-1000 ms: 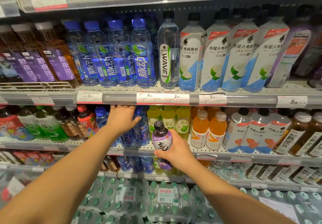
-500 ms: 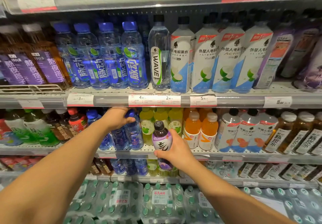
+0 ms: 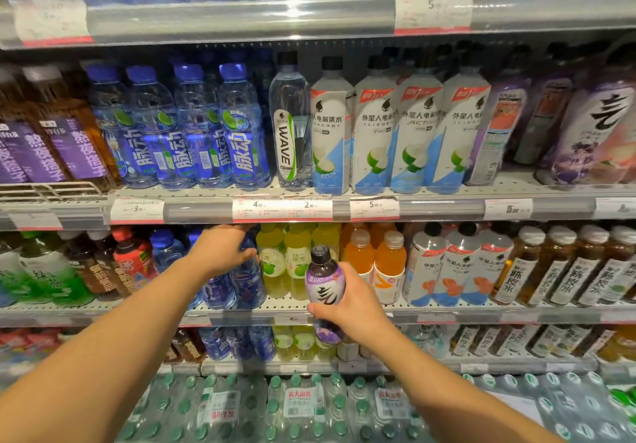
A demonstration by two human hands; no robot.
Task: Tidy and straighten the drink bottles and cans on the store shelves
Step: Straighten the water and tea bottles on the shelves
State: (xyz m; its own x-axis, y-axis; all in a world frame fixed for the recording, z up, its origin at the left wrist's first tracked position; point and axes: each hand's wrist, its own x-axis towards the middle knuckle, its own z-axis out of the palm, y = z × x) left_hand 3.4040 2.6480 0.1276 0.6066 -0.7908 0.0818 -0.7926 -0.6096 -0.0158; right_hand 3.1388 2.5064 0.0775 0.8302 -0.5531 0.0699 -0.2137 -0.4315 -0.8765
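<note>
While the right hand (image 3: 354,305) grips the purple bottle (image 3: 324,287) off the front edge of the middle shelf (image 3: 481,313), the left hand (image 3: 223,253) wraps a blue bottle (image 3: 246,277) in its row. Best to seat that one upright, label forward, before rehoming purple.

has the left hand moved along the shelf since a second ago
Yes. The left hand has shifted right along the blue bottles, toward the yellow-green bottles, and now grips a blue bottle.

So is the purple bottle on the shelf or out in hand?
Out: the right hand grips the purple bottle upright in front of the shelf edge, its base below it.
</note>
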